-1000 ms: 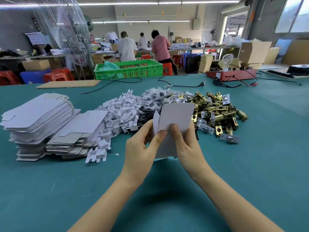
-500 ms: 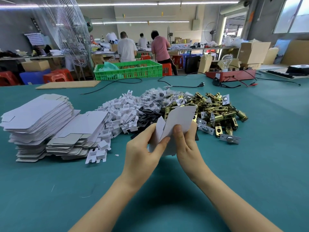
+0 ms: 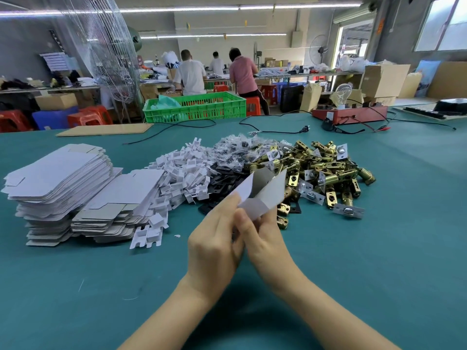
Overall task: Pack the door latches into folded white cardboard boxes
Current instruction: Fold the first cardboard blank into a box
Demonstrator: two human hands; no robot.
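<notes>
Just in front of the pile of brass latches (image 3: 326,170), the left hand (image 3: 214,246) and right hand (image 3: 265,238) both pinch a half-opened cardboard box (image 3: 262,193), apparently to fold it into shape for packing.

Green plastic crate (image 3: 194,107) at the teal table's (image 3: 75,286) far edge, red stools (image 3: 89,116) beyond.
</notes>
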